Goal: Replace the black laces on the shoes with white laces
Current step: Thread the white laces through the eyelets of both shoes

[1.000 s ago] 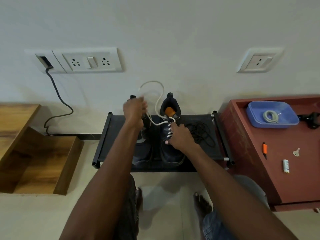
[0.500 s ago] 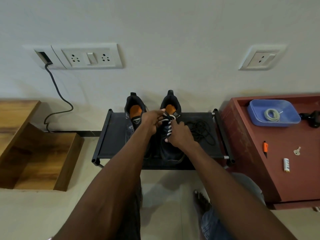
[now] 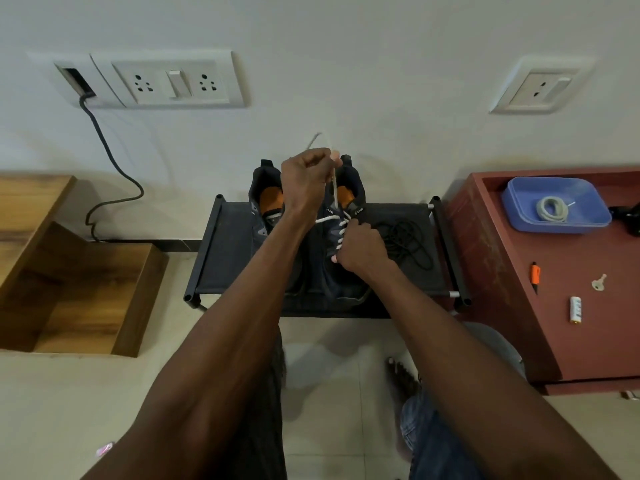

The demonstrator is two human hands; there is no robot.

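Two dark shoes with orange insoles stand side by side on a low black rack (image 3: 214,258). The right shoe (image 3: 346,271) carries a white lace (image 3: 335,188) threaded through several eyelets. My left hand (image 3: 306,183) grips one end of that lace and holds it taut above the shoe's tongue. My right hand (image 3: 360,247) grips the right shoe over its laced front. The left shoe (image 3: 265,202) is mostly hidden behind my left forearm. A loose black lace (image 3: 407,242) lies in a heap on the rack, right of the shoes.
A red cabinet (image 3: 519,306) at the right holds a blue tray (image 3: 595,216) with a coiled white lace (image 3: 553,209), an orange pen, a key and a small white item. A wooden step unit (image 3: 79,292) stands at the left. A black cable (image 3: 114,161) hangs down the wall.
My left hand went down to the right shoe's eyelets, then rose again, pulling the white lace end up and taut. My right hand stayed on the shoe.
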